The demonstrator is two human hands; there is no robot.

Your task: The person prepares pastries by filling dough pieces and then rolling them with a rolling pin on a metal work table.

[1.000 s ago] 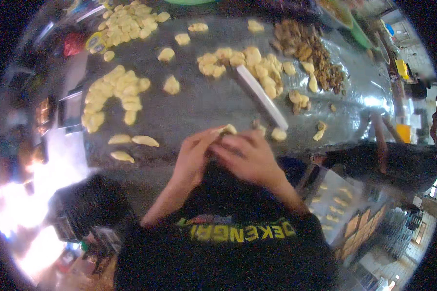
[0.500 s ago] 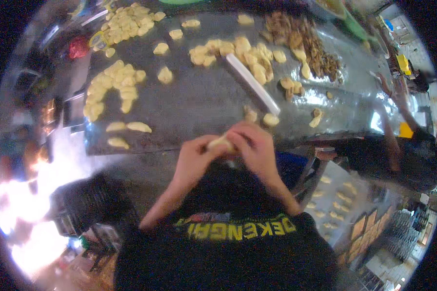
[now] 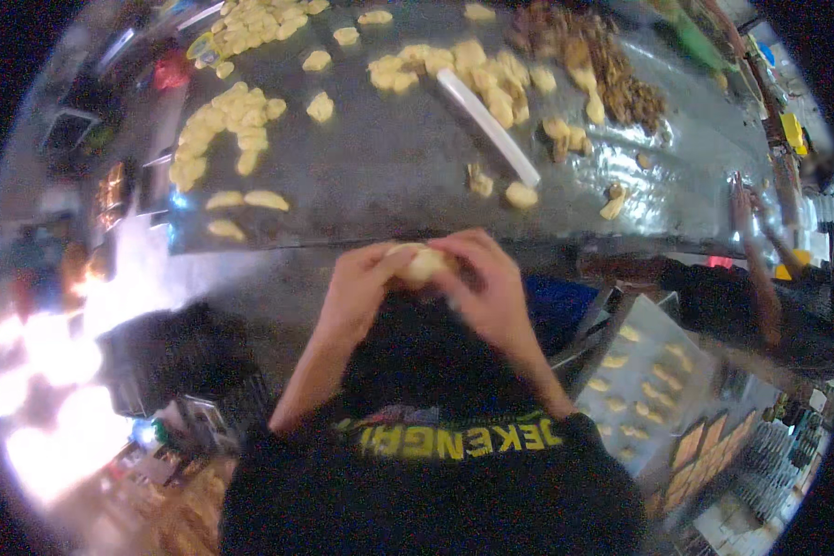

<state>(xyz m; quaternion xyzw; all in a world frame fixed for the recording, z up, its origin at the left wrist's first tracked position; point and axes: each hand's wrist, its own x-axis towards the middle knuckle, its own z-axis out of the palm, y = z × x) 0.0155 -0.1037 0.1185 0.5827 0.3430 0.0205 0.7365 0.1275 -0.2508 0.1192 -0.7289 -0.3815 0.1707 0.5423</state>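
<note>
A: How much room do the hands have?

B: Plenty ahead. Left hand [image 3: 357, 280] and right hand [image 3: 491, 283] are close to the chest, just on the near side of the table's [image 3: 361, 181] front edge. Beyond it, a broad dark stretch lies bare between the dough arc [image 3: 215, 130] and the white bar [image 3: 488, 130], which slants with its near end beside a rounded lump [image 3: 521, 195].

A: And to the right?

B: Tighter — a tray [image 3: 653, 324] with rows of shaped pieces sits off the near edge, and a co-worker's forearm [image 3: 764, 287] is farther out.

A: What's in the grip?

B: One pale dough piece [image 3: 423, 267], held between both hands, fingers curled around it. It's blurred, so I can't tell its exact shape.

A: Textures?

B: The bar looks smooth, straight and hard-edged. The dough arc is soft, rounded lumps pressed together; three tapered pieces [image 3: 225, 200] lie near it. The brown heap [image 3: 612, 69] is rough and chunky — and the table shines wetly beside it.
</note>
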